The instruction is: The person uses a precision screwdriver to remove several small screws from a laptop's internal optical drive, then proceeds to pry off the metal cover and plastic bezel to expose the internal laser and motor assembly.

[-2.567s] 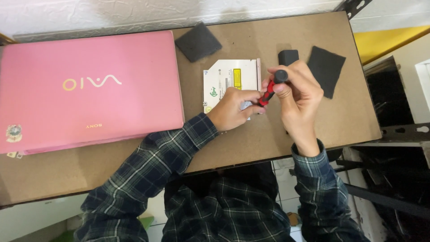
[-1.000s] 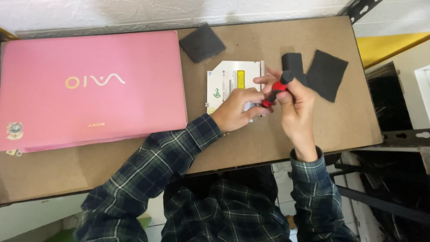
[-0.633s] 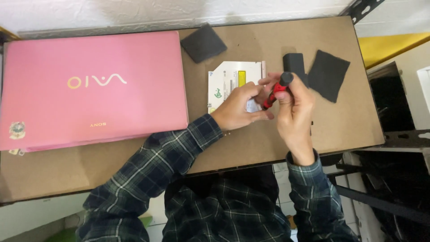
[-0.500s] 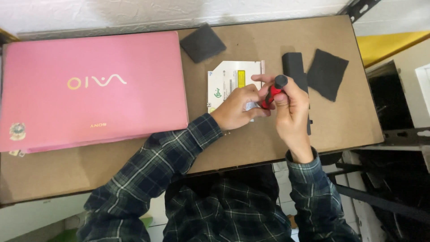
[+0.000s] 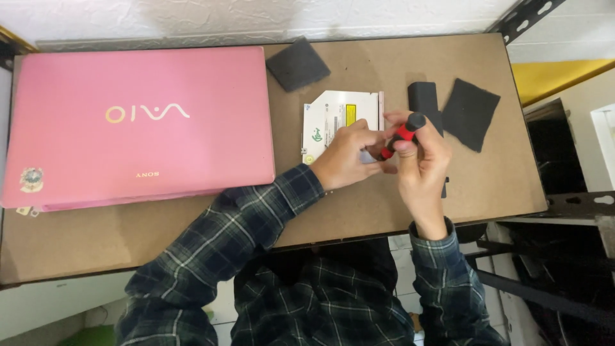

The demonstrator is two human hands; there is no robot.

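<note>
We are working a screw on the flat white-and-silver optical drive (image 5: 339,122), by our judgement, with both hands meeting at its near right corner.

Well off to the left of our hands a closed pink laptop (image 5: 138,125) is lying; our left hand (image 5: 343,160) is pressing down on the drive, fingers curled, while our right hand (image 5: 419,163) is gripping the small red-and-black screwdriver (image 5: 400,136), its long axis slanting, cap up-right, tip down-left. Next we judge it needs steady turning, tip seated.

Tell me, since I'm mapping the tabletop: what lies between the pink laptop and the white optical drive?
Only bare brown tabletop separates the pink laptop from the white optical drive, as the head view shows.
</note>
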